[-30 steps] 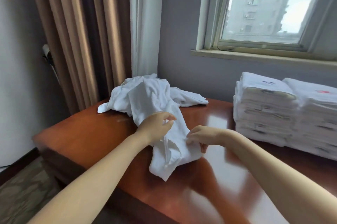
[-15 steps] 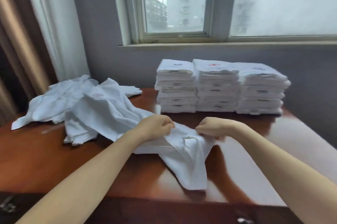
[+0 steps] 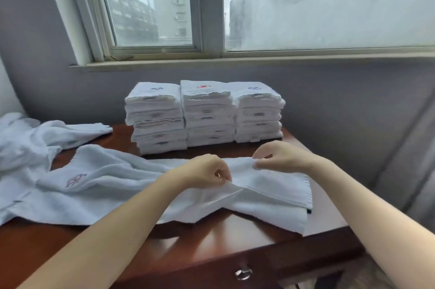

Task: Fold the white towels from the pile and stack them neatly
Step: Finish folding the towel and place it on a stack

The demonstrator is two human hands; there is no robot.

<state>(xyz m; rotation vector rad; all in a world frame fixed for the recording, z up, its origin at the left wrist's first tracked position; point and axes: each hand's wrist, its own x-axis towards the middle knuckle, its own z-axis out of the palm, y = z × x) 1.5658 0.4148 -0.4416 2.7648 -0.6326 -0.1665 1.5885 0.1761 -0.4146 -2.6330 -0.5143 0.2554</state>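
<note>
Head view: left hand (image 3: 202, 174) and right hand (image 3: 280, 157) are pinching an edge of the white towel (image 3: 270, 185) just in front of the folded stacks (image 3: 207, 112), the pile (image 3: 28, 143) lying to their left; pulling it taut should be keeping the fold square.

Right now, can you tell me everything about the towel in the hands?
The towel is white, soft-looking terry cloth, lying rumpled across the brown table. A small stitched mark shows near its left end and a dark tag at its right edge. The left hand and right hand each pinch the cloth near its right end.
</note>
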